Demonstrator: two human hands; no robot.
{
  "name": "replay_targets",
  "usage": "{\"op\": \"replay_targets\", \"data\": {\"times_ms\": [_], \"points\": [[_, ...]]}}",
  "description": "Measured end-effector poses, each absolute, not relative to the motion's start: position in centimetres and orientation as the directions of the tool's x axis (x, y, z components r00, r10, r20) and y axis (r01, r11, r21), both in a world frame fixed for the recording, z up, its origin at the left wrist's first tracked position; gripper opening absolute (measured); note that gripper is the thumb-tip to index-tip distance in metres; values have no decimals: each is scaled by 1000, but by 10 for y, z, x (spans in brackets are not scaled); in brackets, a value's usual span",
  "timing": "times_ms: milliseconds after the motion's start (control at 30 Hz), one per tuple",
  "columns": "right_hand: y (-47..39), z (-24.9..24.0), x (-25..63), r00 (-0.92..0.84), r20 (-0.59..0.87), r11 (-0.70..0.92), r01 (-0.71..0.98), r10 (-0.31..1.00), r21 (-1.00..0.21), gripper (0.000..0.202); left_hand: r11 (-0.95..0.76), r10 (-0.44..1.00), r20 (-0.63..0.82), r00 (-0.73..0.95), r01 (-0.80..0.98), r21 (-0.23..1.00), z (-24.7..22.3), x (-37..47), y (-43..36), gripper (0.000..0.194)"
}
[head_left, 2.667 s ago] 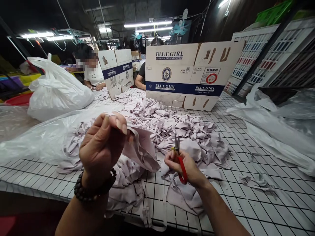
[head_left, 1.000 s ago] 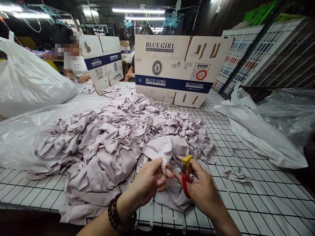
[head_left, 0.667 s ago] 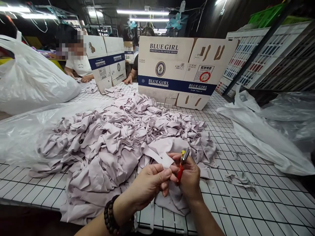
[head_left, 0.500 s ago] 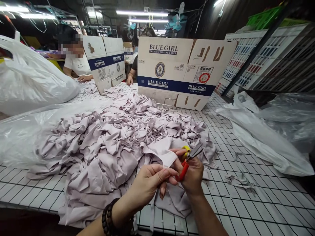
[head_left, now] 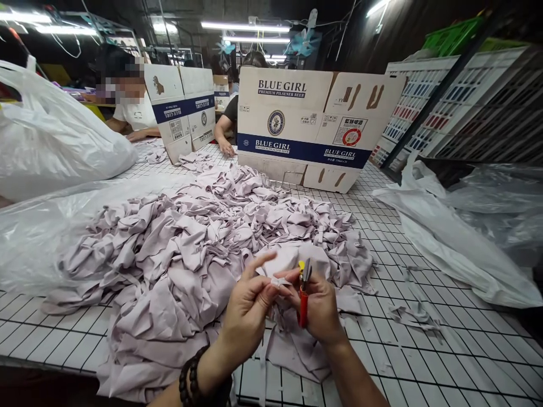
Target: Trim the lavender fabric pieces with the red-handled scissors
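Note:
In the head view, my left hand (head_left: 245, 310) pinches the edge of a pale lilac fabric piece (head_left: 286, 260) between thumb and fingers, with the index finger raised. My right hand (head_left: 321, 312) holds small scissors (head_left: 304, 305) with red and yellow handles, their blades pointing up. Its fingertips also touch the fabric, close to the left fingertips. The exact spot where the fingers meet the cloth is partly hidden. Just beyond both hands, a large heap of the same lilac fabric pieces (head_left: 186, 249) spreads over the grid-patterned table (head_left: 424, 362).
Two opened cardboard boxes, a large one (head_left: 280, 121) and a smaller one (head_left: 180, 116), stand behind the heap. White plastic bags lie at left (head_left: 59, 141) and right (head_left: 449, 226). Fabric scraps (head_left: 416, 316) are at right. Two people sit across the table.
My left hand has turned more upright and lifted its index finger. The scissors have swung from slanting right to nearly vertical, and the fabric edge is now bunched between both hands.

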State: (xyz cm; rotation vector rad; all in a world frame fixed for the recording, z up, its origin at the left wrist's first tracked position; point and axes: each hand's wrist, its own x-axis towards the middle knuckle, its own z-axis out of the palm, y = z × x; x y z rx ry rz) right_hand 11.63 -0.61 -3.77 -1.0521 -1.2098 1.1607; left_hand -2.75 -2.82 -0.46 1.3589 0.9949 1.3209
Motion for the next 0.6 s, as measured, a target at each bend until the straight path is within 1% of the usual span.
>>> {"op": "replay_targets", "data": {"times_ms": [100, 167, 200, 267, 300, 367, 400, 467, 600], "points": [[-10, -35, 117, -94, 85, 80, -60, 992, -995, 21, -90, 973, 146, 181, -286, 954, -13, -24, -25, 32], [-15, -29, 127, -151, 59, 57, -23, 987, -998, 22, -75, 968, 148, 203, -329, 941, -20, -24, -24, 32], [-17, -24, 134, -164, 54, 59, 28, 985, -998, 22, -78, 966, 152, 211, -323, 943, -23, -25, -23, 31], [-24, -11, 151, -162, 65, 100, 218, 985, -971, 22, -101, 959, 167, 229, -274, 956, -26, -27, -23, 30], [-27, -3, 158, -153, 82, 131, 345, 985, -929, 22, -123, 953, 180, 242, -234, 964, -26, -28, -23, 29], [-35, 13, 169, -168, 103, 183, 581, 980, -793, 23, -174, 938, 206, 280, -136, 975, -24, -31, -24, 29], [-38, 19, 172, -185, 106, 204, 662, 977, -721, 24, -200, 929, 216, 301, -86, 976, -23, -32, -24, 29], [-44, 30, 172, -216, 108, 236, 755, 970, -612, 24, -253, 912, 238, 335, 0, 968, -19, -32, -25, 29], [-48, 37, 164, -225, 110, 250, 838, 968, -485, 21, -372, 868, 315, 384, 84, 924, -14, -32, -26, 26]]}}
